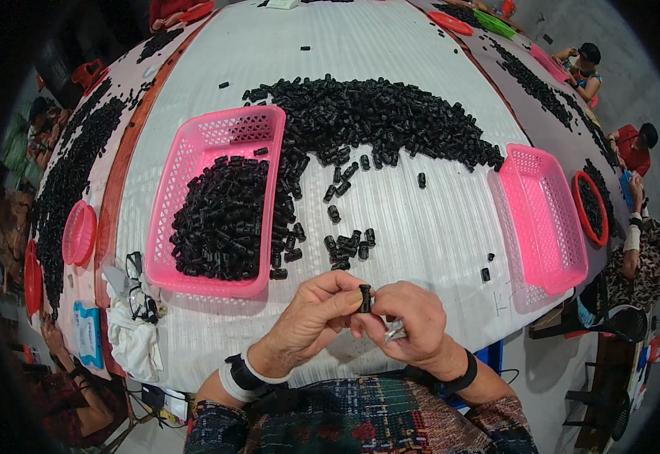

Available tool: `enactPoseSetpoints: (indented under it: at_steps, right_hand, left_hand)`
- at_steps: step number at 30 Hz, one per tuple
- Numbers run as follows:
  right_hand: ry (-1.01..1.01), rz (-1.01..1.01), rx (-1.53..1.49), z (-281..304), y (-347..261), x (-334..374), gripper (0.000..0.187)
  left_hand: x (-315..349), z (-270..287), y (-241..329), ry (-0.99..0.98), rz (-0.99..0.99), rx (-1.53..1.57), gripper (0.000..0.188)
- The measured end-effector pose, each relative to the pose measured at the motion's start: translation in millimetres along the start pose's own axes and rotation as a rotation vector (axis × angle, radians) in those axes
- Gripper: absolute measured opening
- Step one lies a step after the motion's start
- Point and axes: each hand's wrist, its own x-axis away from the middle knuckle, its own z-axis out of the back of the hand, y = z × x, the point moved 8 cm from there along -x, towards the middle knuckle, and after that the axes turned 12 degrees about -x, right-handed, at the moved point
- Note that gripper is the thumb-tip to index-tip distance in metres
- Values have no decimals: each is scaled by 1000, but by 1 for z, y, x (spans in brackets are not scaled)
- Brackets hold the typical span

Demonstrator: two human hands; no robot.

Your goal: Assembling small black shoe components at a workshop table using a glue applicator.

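Note:
Close to the table's near edge, my left hand (307,321) pinches a small black cylindrical part (365,298) upright between thumb and fingers. My right hand (413,321) is right beside it, its fingertips at the part's side. A small silvery metal tool (395,331) pokes out of the right hand's curled fingers; most of it is hidden. Just beyond my hands lies a small group of the same black parts (352,246). To the left, a pink perforated basket (156,253) holds a large heap of them.
A wide pile of black parts (375,113) spreads across the middle of the white-covered table (420,227). Another pink basket (545,219) stands at the right. Eyeglasses (142,299) lie on a white cloth (133,340) at the left. Other people sit at tables on both sides.

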Motion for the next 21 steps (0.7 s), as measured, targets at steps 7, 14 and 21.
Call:
enactPoseSetpoints:
  at_steps: [7,14,21]
  right_hand:
    - [26,-226,-96,4,6,-3,28]
    - [40,-224,-92,4,3,-3,28]
    - [56,-169,-73,3,2,-2,29]
  left_hand:
    - [-2,-2,-6,-54,16,132,16]
    - [-2,-2,-6,-51,5,131,15]
    - [-3,-2,-4,-48,-18,102,15]
